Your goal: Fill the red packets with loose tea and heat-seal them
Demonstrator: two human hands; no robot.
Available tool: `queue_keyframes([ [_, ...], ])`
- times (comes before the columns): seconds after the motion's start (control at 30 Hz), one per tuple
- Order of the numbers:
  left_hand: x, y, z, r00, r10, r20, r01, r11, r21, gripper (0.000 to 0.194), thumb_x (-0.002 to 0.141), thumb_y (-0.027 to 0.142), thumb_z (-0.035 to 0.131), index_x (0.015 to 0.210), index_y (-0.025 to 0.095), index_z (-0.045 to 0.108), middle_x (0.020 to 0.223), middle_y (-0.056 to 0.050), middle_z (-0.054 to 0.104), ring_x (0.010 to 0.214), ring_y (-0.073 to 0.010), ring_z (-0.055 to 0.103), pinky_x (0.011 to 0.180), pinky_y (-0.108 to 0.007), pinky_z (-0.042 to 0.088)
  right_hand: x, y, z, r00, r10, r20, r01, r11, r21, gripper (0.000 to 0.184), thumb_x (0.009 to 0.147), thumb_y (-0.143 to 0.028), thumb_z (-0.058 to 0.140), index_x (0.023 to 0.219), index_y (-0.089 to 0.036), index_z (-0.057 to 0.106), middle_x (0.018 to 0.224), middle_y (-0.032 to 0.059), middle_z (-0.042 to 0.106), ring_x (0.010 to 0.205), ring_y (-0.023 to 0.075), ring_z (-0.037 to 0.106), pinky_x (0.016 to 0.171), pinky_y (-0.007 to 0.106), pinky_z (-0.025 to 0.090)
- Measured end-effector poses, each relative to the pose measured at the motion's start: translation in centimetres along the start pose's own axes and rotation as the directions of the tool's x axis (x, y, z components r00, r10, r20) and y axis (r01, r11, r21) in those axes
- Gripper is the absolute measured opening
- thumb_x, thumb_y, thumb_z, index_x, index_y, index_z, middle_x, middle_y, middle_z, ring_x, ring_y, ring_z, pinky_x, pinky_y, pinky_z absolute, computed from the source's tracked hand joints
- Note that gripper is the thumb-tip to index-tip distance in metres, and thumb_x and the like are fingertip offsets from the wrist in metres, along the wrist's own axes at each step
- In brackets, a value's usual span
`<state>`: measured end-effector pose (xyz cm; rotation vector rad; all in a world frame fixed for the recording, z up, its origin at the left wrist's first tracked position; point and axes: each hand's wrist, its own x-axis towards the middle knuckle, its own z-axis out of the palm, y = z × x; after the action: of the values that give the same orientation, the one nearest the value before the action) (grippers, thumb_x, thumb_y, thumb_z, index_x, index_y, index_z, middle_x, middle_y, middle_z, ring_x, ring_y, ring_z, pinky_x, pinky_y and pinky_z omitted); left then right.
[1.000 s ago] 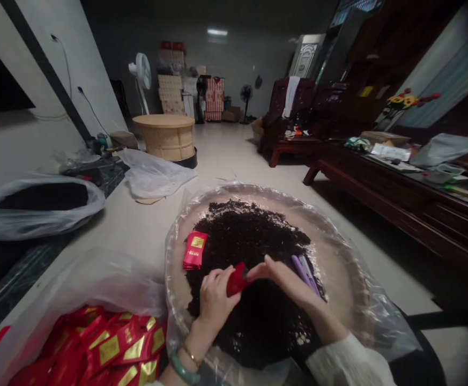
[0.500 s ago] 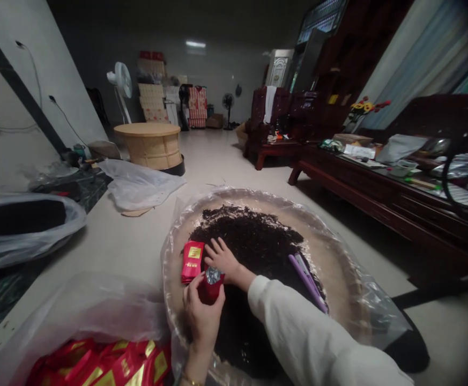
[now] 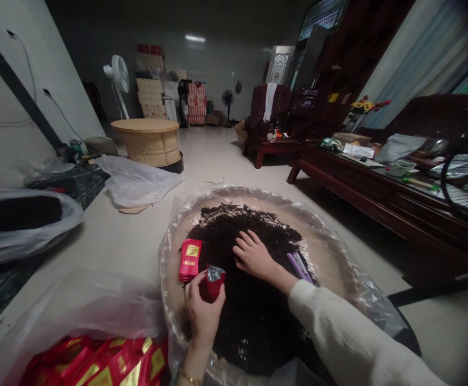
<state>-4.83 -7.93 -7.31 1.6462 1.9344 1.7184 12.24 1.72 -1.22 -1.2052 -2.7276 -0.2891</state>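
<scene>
My left hand (image 3: pixel 203 319) is wrapped round a small red foil pouch (image 3: pixel 213 287), whose silvery mouth gapes upward. My right hand (image 3: pixel 254 257) rests palm down on dark dried leaves (image 3: pixel 266 311), probably tea, with its fingers stretched and slightly bent; nothing shows in them. The leaves lie heaped in a wide, round, plastic-lined tray (image 3: pixel 338 241). Just beyond my left hand, a stack of flat red-and-gold pouches (image 3: pixel 190 260) sits at the tray's left side. A purple clamp-like tool (image 3: pixel 297 265) lies on the leaves, partly covered by my right forearm.
At lower left, a clear plastic bag (image 3: pixel 97 300) holds several red-and-gold packets (image 3: pixel 109 364). Another bag (image 3: pixel 71 217) with dark contents stands farther left. A round wicker table (image 3: pixel 147 142) is beyond the tray; a long dark wooden table (image 3: pixel 350 187) runs along the right.
My right hand has moved right, away from the pouch and onto the leaves, its forearm now covering more of the purple tool. My left hand keeps hold of the pouch.
</scene>
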Motion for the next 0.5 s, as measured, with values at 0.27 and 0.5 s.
queue_keyframes([
  [0.27, -0.1, 0.0, 0.1, 1.0, -0.024, 0.015, 0.024, 0.999, -0.025, 0.037, 0.074, 0.037, 0.067, 0.104, 0.016, 0.059, 0.098, -0.012, 0.066, 0.091, -0.0271, 0.064, 0.082, -0.044, 0.053, -6.3, 3.6, 0.5, 0.947, 0.263, -0.184, -0.18, 0.911, 0.372, 0.026, 0.095, -0.029, 0.04, 0.112, -0.02, 0.058, 0.137, 0.0142, 0.047, 0.13, 0.0254, 0.043, 0.106, 0.047, 0.041],
  [0.5, -0.1, 0.0, 0.2, 0.999, -0.039, 0.032, 0.039, 0.999, -0.026, 0.037, 0.072, 0.038, 0.068, 0.102, 0.017, 0.06, 0.097, -0.011, 0.067, 0.09, -0.0271, 0.064, 0.082, -0.043, 0.053, -8.9, 3.9, 1.1, 0.852, 0.491, -0.184, -0.366, 0.808, 0.462, 0.073, 0.083, -0.054, 0.058, 0.143, -0.023, 0.029, 0.153, 0.0167, 0.021, 0.141, 0.0324, 0.025, 0.111, 0.054, 0.029],
])
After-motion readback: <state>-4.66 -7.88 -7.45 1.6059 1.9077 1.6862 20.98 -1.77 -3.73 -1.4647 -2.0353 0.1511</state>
